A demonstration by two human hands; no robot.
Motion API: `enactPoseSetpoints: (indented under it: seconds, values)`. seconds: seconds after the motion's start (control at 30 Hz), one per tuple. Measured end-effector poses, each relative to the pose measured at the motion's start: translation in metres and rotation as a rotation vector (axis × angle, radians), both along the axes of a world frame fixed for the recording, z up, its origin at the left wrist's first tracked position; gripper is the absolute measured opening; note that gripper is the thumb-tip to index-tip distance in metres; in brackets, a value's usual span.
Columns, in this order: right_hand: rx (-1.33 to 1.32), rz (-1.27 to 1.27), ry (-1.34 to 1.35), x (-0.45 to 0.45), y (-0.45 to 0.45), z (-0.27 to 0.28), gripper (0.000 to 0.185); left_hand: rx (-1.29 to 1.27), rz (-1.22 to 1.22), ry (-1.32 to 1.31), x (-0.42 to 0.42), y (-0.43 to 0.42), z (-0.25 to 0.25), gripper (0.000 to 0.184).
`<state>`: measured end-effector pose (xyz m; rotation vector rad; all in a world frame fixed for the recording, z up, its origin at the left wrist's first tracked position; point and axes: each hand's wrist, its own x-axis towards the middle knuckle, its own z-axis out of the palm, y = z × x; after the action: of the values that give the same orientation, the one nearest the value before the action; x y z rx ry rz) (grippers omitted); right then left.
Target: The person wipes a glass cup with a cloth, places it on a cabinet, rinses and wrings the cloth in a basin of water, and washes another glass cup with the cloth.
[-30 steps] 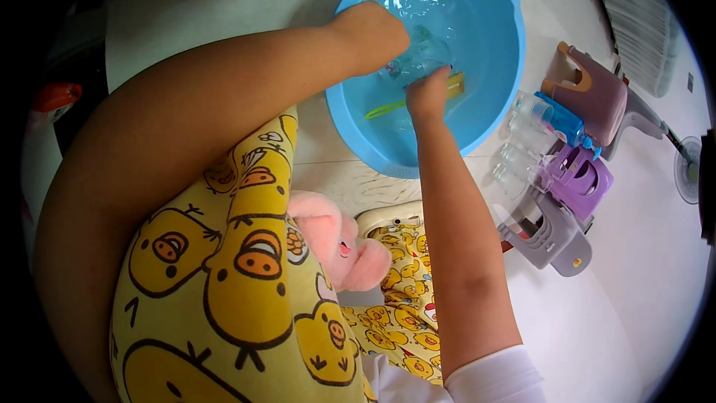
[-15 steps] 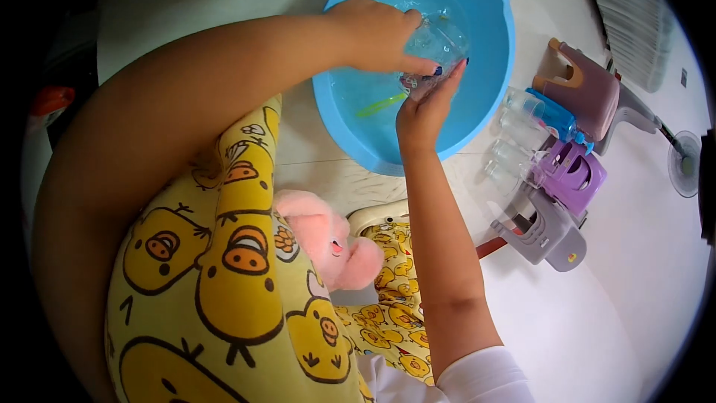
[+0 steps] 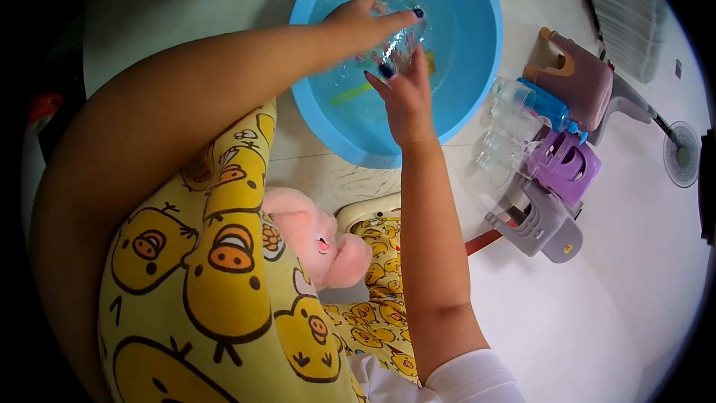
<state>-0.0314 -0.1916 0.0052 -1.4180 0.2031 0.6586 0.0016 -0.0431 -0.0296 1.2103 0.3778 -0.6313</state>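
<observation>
A clear glass [image 3: 397, 37] is between both hands above the water in a blue basin [image 3: 313, 116]. My left hand [image 3: 358, 27] is closed around its upper left side, the thumb with a dark nail lying across it. From below, my right hand [image 3: 408, 101] cups the lower end of the glass, fingers bent against it and one finger sticking out to the left. A yellow-green strap [image 3: 350, 94] lies in the water, and a yellowish piece [image 3: 430, 61] shows partly behind my right fingers.
Right of the basin stand several clear glasses [image 3: 502, 130], a blue bottle [image 3: 548, 104], a mauve stool [image 3: 578, 78], a purple stool [image 3: 564, 164] and a grey stool [image 3: 541, 227]. A pink plush [image 3: 317, 239] and yellow patterned cloth [image 3: 227, 276] are below the basin.
The hands have lifted the glass up from the water and turned it. Both have shifted toward the upper left, and the whole view has moved slightly.
</observation>
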Motion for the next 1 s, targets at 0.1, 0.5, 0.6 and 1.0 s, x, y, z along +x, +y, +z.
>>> enactPoseSetpoints:
  seconds: [0.1,0.5,0.6,1.0]
  values:
    - [0.009,0.021,0.128,0.009,-0.001,0.0,0.088,0.103,0.047,0.046,0.001,-0.001,0.001,0.065]
    - [-0.261,-0.134,0.076,0.007,0.025,-0.021,0.055,0.015,-0.038,0.13,0.007,0.001,-0.012,0.08]
    - [-0.262,-0.146,0.058,0.002,0.024,-0.023,0.048,0.152,-0.029,0.19,0.008,-0.006,-0.026,0.062]
    - [0.038,-0.058,0.152,0.002,0.004,-0.013,0.056,0.06,0.032,0.149,0.006,0.0,-0.009,0.067]
